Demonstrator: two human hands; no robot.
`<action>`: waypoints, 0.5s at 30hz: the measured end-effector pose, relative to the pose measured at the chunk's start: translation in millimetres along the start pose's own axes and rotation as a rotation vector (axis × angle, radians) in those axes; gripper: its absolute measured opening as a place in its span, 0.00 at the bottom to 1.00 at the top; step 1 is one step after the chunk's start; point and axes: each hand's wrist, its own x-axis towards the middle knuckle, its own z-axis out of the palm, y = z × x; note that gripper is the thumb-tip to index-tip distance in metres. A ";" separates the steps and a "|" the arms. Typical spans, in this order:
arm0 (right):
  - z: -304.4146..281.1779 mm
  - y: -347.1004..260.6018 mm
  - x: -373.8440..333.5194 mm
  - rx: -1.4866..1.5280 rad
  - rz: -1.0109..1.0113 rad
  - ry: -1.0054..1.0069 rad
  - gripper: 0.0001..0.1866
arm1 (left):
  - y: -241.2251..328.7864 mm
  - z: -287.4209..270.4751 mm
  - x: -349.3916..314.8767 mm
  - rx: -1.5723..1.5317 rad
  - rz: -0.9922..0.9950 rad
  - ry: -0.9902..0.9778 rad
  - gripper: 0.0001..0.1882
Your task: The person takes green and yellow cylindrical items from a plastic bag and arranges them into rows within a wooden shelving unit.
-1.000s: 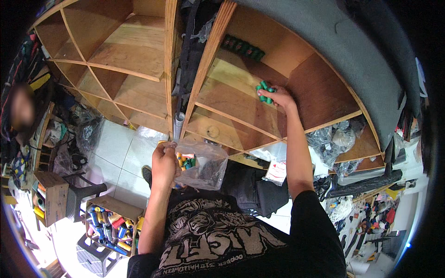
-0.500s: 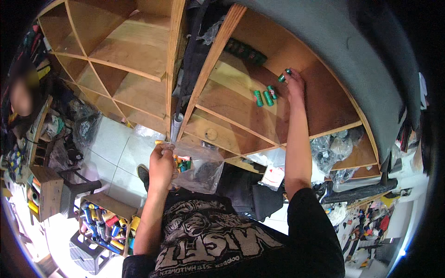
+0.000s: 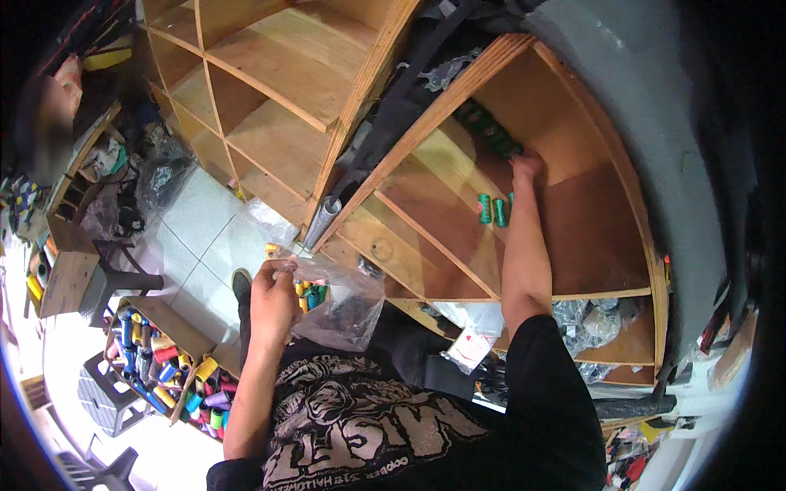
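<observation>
My right hand point(image 3: 529, 167) reaches deep into a wooden shelf compartment, fingers closed at the near end of a row of dark green thread spools point(image 3: 489, 129). A green spool shows at the fingertips; the fingers partly hide it. Closer to me on the same board, green thread spools point(image 3: 500, 212) stand loose, one partly behind my forearm. My left hand point(image 3: 274, 299) is closed on the gathered mouth of a clear plastic bag point(image 3: 352, 315). Yellow, orange and green spools point(image 3: 311, 295) show inside the bag, and a yellow spool point(image 3: 271, 250) sits just beyond my fingers.
Wooden shelf compartments point(image 3: 270, 65) rise at the left, with a grey tube point(image 3: 325, 217) between the two shelf units. A cardboard box point(image 3: 176, 327) full of coloured spools stands at lower left. Clear plastic bags point(image 3: 594, 323) fill a lower compartment at right.
My right hand has moved from above the board, where it held green spools, to the end of the row. My left hand keeps its hold on the bag. The view has shifted.
</observation>
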 end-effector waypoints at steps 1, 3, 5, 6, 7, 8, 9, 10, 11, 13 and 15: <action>3.4 5.1 2.4 -0.041 -0.009 0.009 0.17 | -0.2 -1.1 -0.4 0.000 -0.002 0.013 0.08; 3.7 18.1 6.2 0.017 -0.047 0.052 0.14 | 0.9 -1.1 -1.1 0.004 0.000 0.026 0.08; 1.6 20.1 4.7 -0.004 -0.073 0.038 0.11 | 1.7 -1.2 -2.8 0.013 0.005 0.044 0.09; 2.3 6.8 -0.9 -0.119 -0.071 -0.016 0.10 | 0.4 -3.6 -3.0 0.013 0.009 0.065 0.09; -3.6 -6.7 -5.1 -0.238 -0.067 -0.061 0.08 | -0.5 -5.1 -2.2 0.014 0.014 0.077 0.09; -13.2 -19.2 -9.5 -0.444 -0.117 -0.070 0.07 | -0.8 -5.2 -1.2 0.017 0.019 0.080 0.09; -26.2 -32.7 -15.3 -0.654 -0.162 -0.077 0.06 | -0.3 -4.4 -0.3 0.017 0.021 0.079 0.09; -44.2 -43.1 -18.6 -0.730 -0.124 -0.143 0.06 | 0.6 -4.0 -0.1 0.015 0.025 0.075 0.09; -63.1 -53.6 -22.0 -0.805 -0.090 -0.212 0.05 | 2.0 -3.6 0.2 0.013 0.030 0.071 0.09; -98.2 -61.7 -30.5 -0.671 0.141 -0.463 0.04 | 2.8 -2.2 2.4 0.019 0.049 0.069 0.10; -105.3 -47.5 -42.0 -0.431 0.356 -0.531 0.08 | 1.9 -2.9 3.2 0.013 0.045 0.065 0.10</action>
